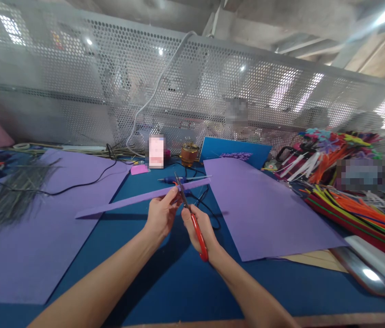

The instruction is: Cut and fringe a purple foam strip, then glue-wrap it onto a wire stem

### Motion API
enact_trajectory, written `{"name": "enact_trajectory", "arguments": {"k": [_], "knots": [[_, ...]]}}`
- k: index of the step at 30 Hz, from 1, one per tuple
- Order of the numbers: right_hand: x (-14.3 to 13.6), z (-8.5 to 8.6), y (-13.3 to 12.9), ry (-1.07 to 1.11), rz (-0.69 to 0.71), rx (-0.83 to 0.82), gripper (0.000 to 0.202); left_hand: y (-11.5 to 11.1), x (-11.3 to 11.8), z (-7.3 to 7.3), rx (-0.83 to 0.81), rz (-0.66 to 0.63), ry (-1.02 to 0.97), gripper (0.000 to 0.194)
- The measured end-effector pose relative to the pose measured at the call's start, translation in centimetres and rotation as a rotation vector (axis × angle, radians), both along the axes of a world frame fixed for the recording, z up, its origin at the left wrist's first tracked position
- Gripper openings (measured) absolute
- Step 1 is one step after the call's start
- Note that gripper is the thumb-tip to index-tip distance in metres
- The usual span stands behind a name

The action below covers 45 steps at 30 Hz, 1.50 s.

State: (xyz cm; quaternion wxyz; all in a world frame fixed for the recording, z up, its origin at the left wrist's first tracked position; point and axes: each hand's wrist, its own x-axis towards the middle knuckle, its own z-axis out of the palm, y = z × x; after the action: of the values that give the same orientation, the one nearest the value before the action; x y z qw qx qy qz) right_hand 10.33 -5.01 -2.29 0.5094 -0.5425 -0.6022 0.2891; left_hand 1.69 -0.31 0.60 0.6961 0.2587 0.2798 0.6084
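In the gap between purple sheets (267, 209), scissors (198, 232)

The left forearm (100, 273) and right forearm (249, 287), both bare, slanted inward and forward from below. The left hand (160, 216) pinched, its thumb pointing ahead. The right hand (209, 231) was curled in a grip, close beside the left, wrist bent slightly.

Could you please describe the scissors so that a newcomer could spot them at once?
Start with the blue table and look for the right hand near its middle. It grips the scissors, whose dark blades point away from the person, across a narrow purple strip. Their glossy red handle sets them apart from that strip.
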Motion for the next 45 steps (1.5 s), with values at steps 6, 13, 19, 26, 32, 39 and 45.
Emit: {"name": "enact_trajectory", "arguments": {"k": [6,13,19,26,32,39,45], "knots": [[0.1,-0.3,0.1,0.006,0.006,0.007,0.038,0.1,0.0,-0.2,-0.019,0.005,0.001,0.023],[0.8,-1.0,0.4,-0.046,0.073,0.026,0.046,0.4,0.0,-0.2,0.038,0.011,0.033,0.022],[0.9,-0.9,0.3,0.010,0.137,0.031,0.048,0.3,-0.1,0.0,0.044,0.043,0.049,0.023],[0.8,-0.3,0.2,0.022,0.138,0.027,0.053,-0.1,0.2,-0.3,0.062,0.014,0.087,0.024],[0.8,-1.1,0.2,0.095,0.142,-0.032,0.048,-0.3,0.3,-0.3,0.050,0.009,0.072,0.024],[0.6,-1.1,0.1,0.082,0.115,0.008,0.044,-0.3,0.3,-0.4,0.040,-0.003,0.048,0.024],[0.5,-0.8,0.0,0.082,0.097,-0.006,0.047,-0.2,0.2,-0.5,0.020,-0.006,0.041,0.024]]}}
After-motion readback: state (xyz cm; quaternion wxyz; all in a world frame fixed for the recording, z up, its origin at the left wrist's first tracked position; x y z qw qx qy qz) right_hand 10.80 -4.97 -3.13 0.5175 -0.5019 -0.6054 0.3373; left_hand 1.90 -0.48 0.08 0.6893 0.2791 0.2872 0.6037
